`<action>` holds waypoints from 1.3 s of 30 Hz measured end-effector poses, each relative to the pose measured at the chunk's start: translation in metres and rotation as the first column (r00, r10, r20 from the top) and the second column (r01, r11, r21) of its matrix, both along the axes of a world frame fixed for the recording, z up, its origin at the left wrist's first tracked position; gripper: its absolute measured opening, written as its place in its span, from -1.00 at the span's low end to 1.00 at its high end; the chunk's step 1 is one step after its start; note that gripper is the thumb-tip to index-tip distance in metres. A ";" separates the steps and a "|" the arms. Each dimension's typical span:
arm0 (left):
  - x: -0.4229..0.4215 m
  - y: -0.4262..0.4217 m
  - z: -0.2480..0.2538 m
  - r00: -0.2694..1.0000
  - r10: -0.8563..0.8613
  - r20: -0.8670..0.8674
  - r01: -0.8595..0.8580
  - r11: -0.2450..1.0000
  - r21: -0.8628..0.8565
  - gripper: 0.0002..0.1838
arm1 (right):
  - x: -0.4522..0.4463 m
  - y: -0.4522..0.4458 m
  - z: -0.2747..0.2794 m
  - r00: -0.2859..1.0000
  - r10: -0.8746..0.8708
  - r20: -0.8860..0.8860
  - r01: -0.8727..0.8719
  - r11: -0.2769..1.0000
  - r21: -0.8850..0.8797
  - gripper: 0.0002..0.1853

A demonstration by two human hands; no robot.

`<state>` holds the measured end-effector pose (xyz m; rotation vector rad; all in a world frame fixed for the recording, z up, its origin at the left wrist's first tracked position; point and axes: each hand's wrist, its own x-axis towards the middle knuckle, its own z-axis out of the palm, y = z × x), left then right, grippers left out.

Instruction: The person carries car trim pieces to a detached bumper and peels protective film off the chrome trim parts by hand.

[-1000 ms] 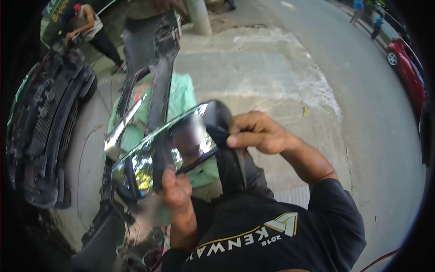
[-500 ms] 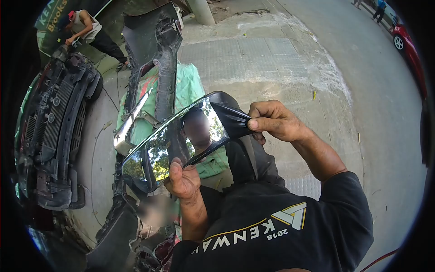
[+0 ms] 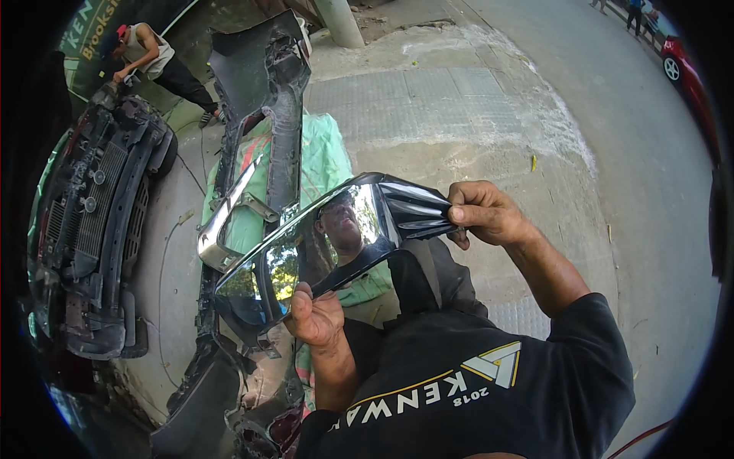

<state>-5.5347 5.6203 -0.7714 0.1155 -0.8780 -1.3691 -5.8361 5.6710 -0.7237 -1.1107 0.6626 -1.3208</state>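
A glossy, mirror-like part (image 3: pixel 287 264) with a bright upper edge is held at a slant in front of my body. My left hand (image 3: pixel 319 317) grips its lower edge, thumb on the shiny face and fingers partly hidden behind it. At the part's right end, a black film (image 3: pixel 417 210) is stretched into folds. My right hand (image 3: pixel 489 214) pinches the outer end of this film between thumb and fingers. A second chrome piece (image 3: pixel 223 218) lies just beyond the part, over a green sack (image 3: pixel 325 149).
A long black bumper (image 3: pixel 283 130) rests on the sack and extends beyond it. At left stands a vehicle's exposed front end (image 3: pixel 99 206), with another person (image 3: pixel 157 61) bending at its far end. A concrete post (image 3: pixel 339 23) and red car (image 3: pixel 688 84) are farther off.
My right hand has moved right, and the black film has stretched longer with more folds. My left hand and the glossy part have shifted slightly right in view.
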 end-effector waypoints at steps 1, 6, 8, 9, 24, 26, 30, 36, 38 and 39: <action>0.002 0.001 0.000 0.998 -0.065 -0.011 0.065 0.997 -0.036 -0.67 | -0.002 0.000 -0.005 1.000 -0.008 0.016 0.008 1.000 0.011 -0.73; 0.018 -0.002 -0.006 0.999 -0.041 -0.021 0.042 0.997 0.058 -0.66 | -0.005 0.004 -0.033 0.991 -0.026 0.132 0.016 0.997 0.071 -0.73; 0.026 -0.007 0.001 0.995 0.032 -0.096 -0.020 0.992 0.122 -0.66 | -0.020 0.009 -0.055 0.940 -0.134 0.314 0.073 0.977 0.199 -0.77; 0.036 -0.013 0.006 0.994 0.108 -0.035 -0.102 0.985 0.136 -0.68 | -0.033 0.015 -0.070 0.929 -0.225 0.294 0.149 0.954 0.259 -0.77; 0.047 -0.037 -0.007 0.997 -0.046 -0.058 0.056 0.981 0.185 -0.66 | -0.052 -0.029 -0.359 0.191 -0.091 -0.977 0.459 0.888 0.007 -0.72; 0.049 -0.039 -0.006 0.992 -0.088 -0.094 0.103 0.980 0.168 -0.66 | -0.039 -0.043 -0.374 0.229 0.035 -0.973 0.453 0.880 0.139 -0.74; 0.049 -0.038 0.000 0.984 -0.149 -0.102 0.166 0.966 0.198 -0.64 | -0.017 -0.060 -0.408 0.070 0.013 -0.997 0.472 0.881 0.045 -0.70; 0.042 -0.055 0.008 0.988 -0.152 0.042 0.142 0.972 0.186 -0.64 | -0.023 -0.079 -0.442 -0.007 0.111 -0.994 0.105 0.988 0.110 -0.77; 0.045 -0.069 0.003 0.984 -0.176 0.033 0.168 0.969 0.183 -0.67 | -0.014 -0.074 -0.414 -0.020 0.120 -0.993 0.338 0.935 0.106 -0.80; 0.046 -0.070 -0.001 0.981 -0.190 0.030 0.182 0.967 0.180 -0.68 | -0.013 -0.067 -0.408 0.022 0.101 -0.995 0.358 0.928 0.102 -0.80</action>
